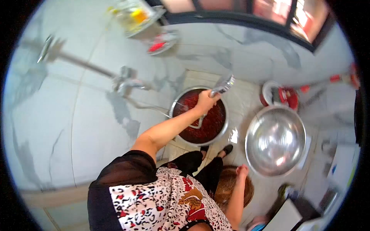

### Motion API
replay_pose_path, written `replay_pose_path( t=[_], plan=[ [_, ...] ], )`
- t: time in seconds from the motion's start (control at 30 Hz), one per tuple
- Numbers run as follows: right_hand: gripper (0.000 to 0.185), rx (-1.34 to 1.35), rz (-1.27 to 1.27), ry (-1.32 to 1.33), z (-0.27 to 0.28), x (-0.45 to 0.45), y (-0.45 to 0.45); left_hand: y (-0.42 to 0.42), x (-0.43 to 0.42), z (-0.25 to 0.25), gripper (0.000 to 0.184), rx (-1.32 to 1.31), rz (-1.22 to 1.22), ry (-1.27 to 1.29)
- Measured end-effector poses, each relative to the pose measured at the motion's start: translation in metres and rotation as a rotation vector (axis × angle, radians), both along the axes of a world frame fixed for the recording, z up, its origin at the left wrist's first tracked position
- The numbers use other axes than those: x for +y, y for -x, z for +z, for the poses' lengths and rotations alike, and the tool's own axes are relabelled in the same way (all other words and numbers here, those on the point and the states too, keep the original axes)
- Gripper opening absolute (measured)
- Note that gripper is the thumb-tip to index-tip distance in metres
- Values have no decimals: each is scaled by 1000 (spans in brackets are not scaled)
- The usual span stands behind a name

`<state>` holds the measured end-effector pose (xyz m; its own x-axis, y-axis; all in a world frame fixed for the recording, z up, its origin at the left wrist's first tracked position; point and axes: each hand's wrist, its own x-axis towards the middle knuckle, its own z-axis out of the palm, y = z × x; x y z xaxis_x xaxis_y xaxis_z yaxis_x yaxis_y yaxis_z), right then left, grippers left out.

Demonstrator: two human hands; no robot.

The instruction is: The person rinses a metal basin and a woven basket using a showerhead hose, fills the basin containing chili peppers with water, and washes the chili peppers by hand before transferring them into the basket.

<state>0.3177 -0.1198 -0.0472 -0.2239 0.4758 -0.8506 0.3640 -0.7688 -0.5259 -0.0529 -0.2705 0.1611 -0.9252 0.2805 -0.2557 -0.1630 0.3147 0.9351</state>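
Observation:
My left hand [207, 102] is wrapped round a handheld shower head [223, 85], held over a round metal basin [226, 122]. Dark red liquid [204, 133] with a streaky surface fills much of that basin. A thin grey hose [148, 108] runs from the wall tap [125, 82] and loops in front of the liquid below my hand. Closer to my body, my right hand [242, 170] is closed in a loose fist, and I make out nothing in it. Beside it on the right stands a large shiny steel bowl [269, 142].
A brown round object [246, 188] lies under my right forearm. Behind the steel bowl are a red-and-white bucket [269, 92] and a red-handled mop [304, 89]. Wall shelves [163, 44] hold small items. A dark-framed window [239, 21] is at the top.

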Motion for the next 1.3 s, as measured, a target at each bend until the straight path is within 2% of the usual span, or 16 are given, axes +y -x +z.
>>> replay_pose_path(
  t=[0.07,0.17,0.23,0.3,0.4,0.43,0.6,0.67,0.7,0.73,0.8,0.97,1.1,1.2,1.27,1.3],
  plan=[
    [18,107,118,-41,1,0,11,7,-32,23,13,96,96,-47],
    [12,35,253,-33,-3,5,58,24,-78,70,19,161,247,-69],
    [10,25,298,-39,5,10,87,31,-101,85,19,190,347,-64],
    [6,137,537,-139,10,16,113,37,-127,87,18,256,496,-165],
    [6,236,687,-261,7,12,179,45,-159,92,19,279,667,-124],
    [6,248,806,-386,22,10,203,43,-167,94,20,311,690,-151],
    [9,469,848,-429,130,-56,309,27,-217,91,21,351,742,-210],
    [10,658,1009,-694,136,-75,343,26,-224,87,21,382,752,-219],
    [22,594,1076,-757,176,-90,353,20,-226,93,21,363,796,-244],
    [22,597,1071,-764,212,-109,359,17,-232,98,21,325,840,-260],
    [23,657,1241,-848,264,-142,366,23,-247,101,19,269,838,-300],
    [26,831,1438,-955,260,-222,345,19,-259,116,15,296,696,-365],
    [51,626,1537,-1185,282,-258,332,19,-251,117,20,203,530,-445],
    [66,438,1539,-1345,299,-260,326,14,-236,121,26,80,391,-335],
    [69,343,1593,-1283,320,-259,321,3,-223,123,31,170,309,-255],
    [71,288,1638,-1224,326,-259,319,0,-214,115,34,275,321,-95]
  ],
)
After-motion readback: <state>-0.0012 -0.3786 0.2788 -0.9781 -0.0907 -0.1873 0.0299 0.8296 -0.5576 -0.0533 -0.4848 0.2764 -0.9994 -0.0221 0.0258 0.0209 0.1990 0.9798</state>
